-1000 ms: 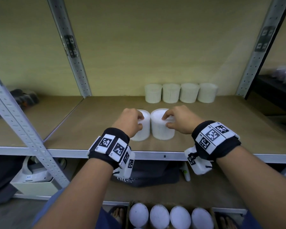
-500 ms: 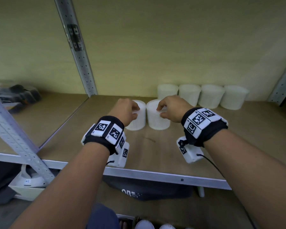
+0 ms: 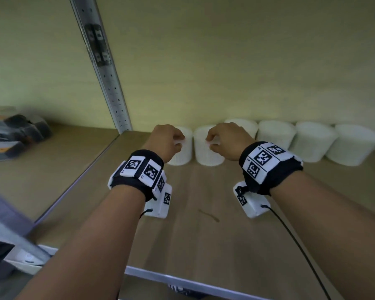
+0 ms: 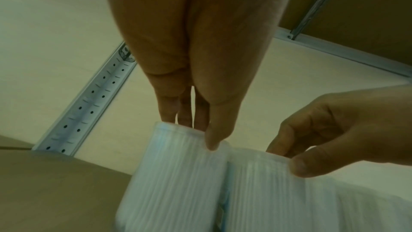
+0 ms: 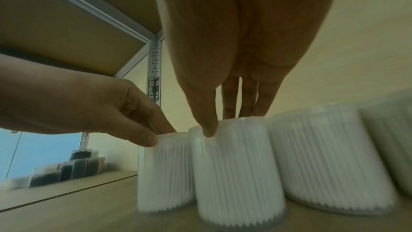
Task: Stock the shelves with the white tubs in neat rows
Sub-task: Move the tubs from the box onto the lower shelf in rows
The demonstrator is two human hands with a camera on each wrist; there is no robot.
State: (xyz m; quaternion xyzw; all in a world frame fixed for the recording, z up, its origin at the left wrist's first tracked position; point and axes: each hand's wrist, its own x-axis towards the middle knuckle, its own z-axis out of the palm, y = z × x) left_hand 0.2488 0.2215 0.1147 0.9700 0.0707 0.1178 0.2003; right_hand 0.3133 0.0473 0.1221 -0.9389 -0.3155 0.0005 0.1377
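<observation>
left hand (image 3: 165, 139) pinches rim of left tub (image 3: 181, 148), right hand (image 3: 227, 138) pinches rim of right tub (image 3: 206, 150) | both tubs stand on shelf (image 3: 204, 224), touching, at left end of back row (image 3: 314, 141) | likely light, ribbed, thin-walled; rim grip suits | wooden board, metal upright (image 3: 108, 83), pale back wall

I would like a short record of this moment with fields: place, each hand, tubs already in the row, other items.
place: wooden shelf board in a grey metal rack
left hand: pinches the top rim of the left ribbed white plastic tub
right hand: pinches the top rim of the right ribbed white plastic tub
the two held tubs: upright, side by side, bases on the board
row at back wall: four white tubs standing right of the held pair
other items: dark packets on the neighbouring shelf
</observation>
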